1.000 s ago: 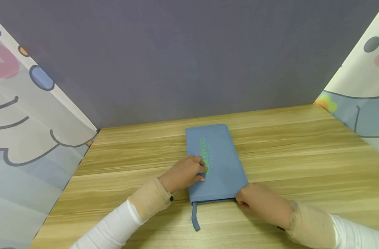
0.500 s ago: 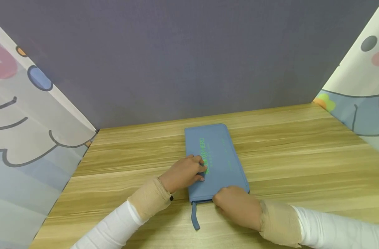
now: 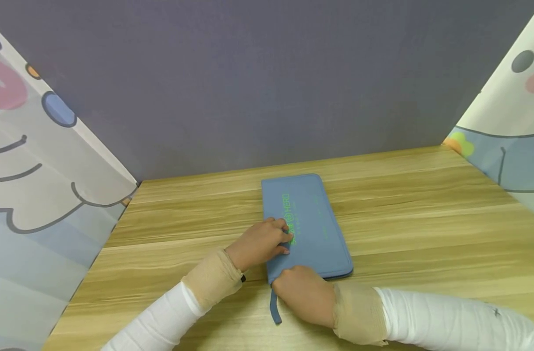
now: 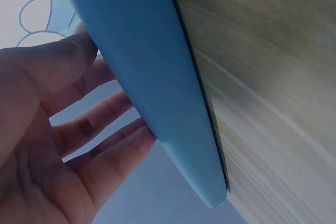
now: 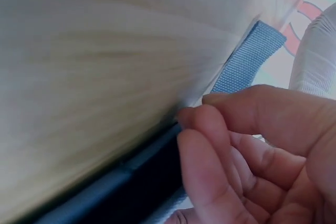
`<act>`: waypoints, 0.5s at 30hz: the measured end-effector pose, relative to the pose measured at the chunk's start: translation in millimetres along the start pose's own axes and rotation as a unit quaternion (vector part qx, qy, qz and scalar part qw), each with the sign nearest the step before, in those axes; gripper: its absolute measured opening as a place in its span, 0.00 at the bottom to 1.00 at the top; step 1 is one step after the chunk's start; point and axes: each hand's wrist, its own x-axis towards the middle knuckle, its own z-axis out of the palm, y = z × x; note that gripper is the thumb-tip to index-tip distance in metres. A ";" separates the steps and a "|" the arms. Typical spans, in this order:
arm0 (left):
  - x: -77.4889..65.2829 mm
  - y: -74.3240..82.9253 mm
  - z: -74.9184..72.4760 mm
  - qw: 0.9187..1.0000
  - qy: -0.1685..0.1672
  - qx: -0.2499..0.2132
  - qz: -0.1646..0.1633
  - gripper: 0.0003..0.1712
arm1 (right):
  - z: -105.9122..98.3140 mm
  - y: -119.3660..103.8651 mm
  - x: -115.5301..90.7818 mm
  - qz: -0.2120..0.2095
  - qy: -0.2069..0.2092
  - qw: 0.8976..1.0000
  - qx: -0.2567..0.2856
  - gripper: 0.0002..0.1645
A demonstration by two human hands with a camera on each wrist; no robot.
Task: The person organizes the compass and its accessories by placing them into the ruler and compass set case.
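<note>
A flat blue zip case (image 3: 313,226) with green lettering lies on the wooden table. My left hand (image 3: 259,243) rests on its left part, fingertips and thumb touching the cover; the left wrist view shows these fingers (image 4: 113,163) loosely bent against the case. At the near left corner is my right hand (image 3: 303,296), its thumb and forefinger pinched together at the case's edge, seemingly on the zipper pull, which the fingers hide. Beside them a blue fabric strap (image 5: 249,56) sticks out. A dark gap (image 5: 142,192) shows along the near edge behind the right hand.
A grey-purple panel (image 3: 267,83) stands behind the wooden tabletop (image 3: 425,209). Cartoon-printed curtains hang at the left (image 3: 52,170) and right (image 3: 508,112) sides.
My right hand has slid left along the case's near edge, from the right corner to the left corner by the strap. My left hand and the case have stayed in place.
</note>
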 end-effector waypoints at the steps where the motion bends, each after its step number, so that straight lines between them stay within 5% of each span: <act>1: 0.3 -0.1 0.1 1.000 0.000 -0.001 0.000 0.19 | -0.1 -0.8 1.0 -0.001 -0.002 1.000 -0.004 0.11; 11: -4.0 -9.1 6.5 0.999 0.028 -0.045 0.012 0.19 | 4.0 0.8 3.4 0.004 0.003 1.000 0.017 0.10; 15: -9.8 -17.6 9.8 0.995 0.063 -0.082 -0.006 0.15 | -1.0 13.6 3.2 -0.005 -0.037 0.993 0.115 0.14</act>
